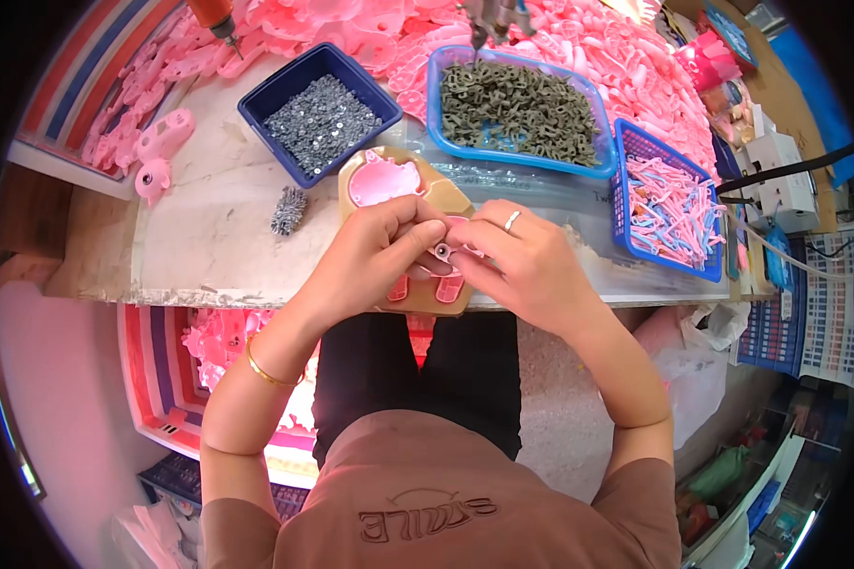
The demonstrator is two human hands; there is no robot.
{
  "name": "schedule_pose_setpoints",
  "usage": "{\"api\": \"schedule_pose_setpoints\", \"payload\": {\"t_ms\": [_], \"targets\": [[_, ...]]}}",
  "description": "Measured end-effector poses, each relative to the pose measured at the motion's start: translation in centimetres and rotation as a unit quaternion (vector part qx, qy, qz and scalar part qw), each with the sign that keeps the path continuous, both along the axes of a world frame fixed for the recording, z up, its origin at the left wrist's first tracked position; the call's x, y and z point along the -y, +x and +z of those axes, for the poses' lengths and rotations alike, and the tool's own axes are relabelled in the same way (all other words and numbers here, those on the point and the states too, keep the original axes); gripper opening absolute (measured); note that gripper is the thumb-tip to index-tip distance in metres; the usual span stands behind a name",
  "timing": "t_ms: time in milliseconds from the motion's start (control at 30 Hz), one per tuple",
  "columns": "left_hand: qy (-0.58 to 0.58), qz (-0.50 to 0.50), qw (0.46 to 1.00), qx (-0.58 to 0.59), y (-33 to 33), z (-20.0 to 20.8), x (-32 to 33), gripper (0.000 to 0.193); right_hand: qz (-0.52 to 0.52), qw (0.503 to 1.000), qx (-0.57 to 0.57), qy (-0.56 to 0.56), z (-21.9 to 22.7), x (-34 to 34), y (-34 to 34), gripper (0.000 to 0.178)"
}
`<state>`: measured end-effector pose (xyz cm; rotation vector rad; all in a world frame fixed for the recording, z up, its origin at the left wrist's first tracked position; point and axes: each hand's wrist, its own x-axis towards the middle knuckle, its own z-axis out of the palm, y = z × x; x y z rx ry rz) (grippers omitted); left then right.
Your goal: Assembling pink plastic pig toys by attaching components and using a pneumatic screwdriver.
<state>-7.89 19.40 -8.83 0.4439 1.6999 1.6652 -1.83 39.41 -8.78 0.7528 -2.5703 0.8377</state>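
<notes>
Both my hands meet over a tan fixture block (451, 196) near the table's front edge. My left hand (381, 248) has its thumb and fingers closed on a small pink plastic part (443, 252) with a dark eye-like dot. From the other side my right hand (527, 264) pinches the same part; the fingers hide most of its shape. A pink rounded shell (384, 180) lies in the block's far end. Two pink foot-shaped pieces (449, 289) show at its near end, just below my hands.
Behind the block stand a dark blue bin (255, 102) of small grey metal pieces and a light blue tray (522, 163) of dark green clips. A blue basket (669, 260) holds pink and blue sticks. Loose screws (288, 211) lie left. A driver tip (226, 30) hangs above pink parts (598, 57).
</notes>
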Motion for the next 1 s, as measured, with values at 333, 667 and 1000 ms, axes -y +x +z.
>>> {"api": "schedule_pose_setpoints", "payload": {"t_ms": [333,667,1000], "targets": [[-0.120,0.182,0.929,-0.300,-0.4,-1.6,4.1,0.026,-0.015,0.989,0.023,0.147,-2.9,2.9,-2.2,0.019],[-0.167,0.172,0.870,-0.432,0.6,-3.3,4.8,0.018,-0.015,0.988,0.052,0.147,-1.2,2.4,-2.5,0.014],[-0.148,0.154,0.839,-0.500,0.6,-3.9,4.6,0.013,0.006,0.981,0.108,0.163,-3.0,4.0,-4.0,0.022]]}}
